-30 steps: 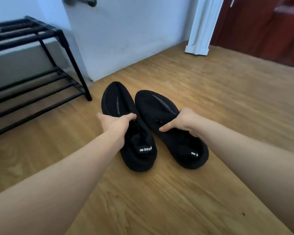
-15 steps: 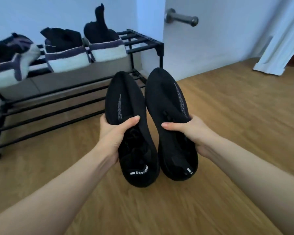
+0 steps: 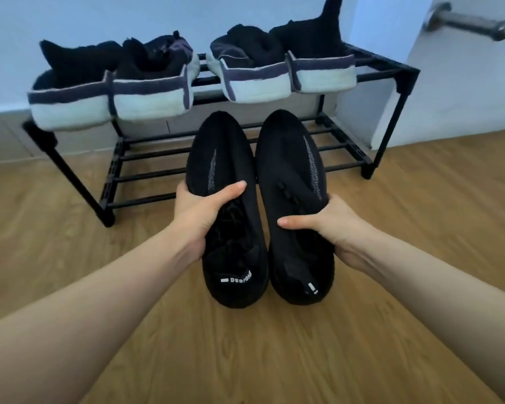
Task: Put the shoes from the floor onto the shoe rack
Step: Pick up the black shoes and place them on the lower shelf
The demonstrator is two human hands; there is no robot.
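The left hand (image 3: pixel 200 212) is clenched round the middle of the left black shoe (image 3: pixel 225 205), thumb across its upper and the other fingers hidden beneath; the right hand (image 3: pixel 325 223) grips the right black shoe (image 3: pixel 292 199) the same way, thumb laid over the top near the laces. Both shoes are held in the air above the wooden floor (image 3: pixel 274 360), side by side and almost touching, toes pointing far toward the shoe rack (image 3: pixel 397 80), heels near the person; the left heel tab carries white lettering, the right a small white mark. The rack is black, with open bars, standing on the floor against a pale wall; its lower tier lies just beyond the toes of the held shoes. On the upper tier sit four dark shoes with pale soles (image 3: pixel 158 91), in a row, heels toward the camera; something black is stuffed into them. A metal door handle (image 3: pixel 475 23) shows at far right.
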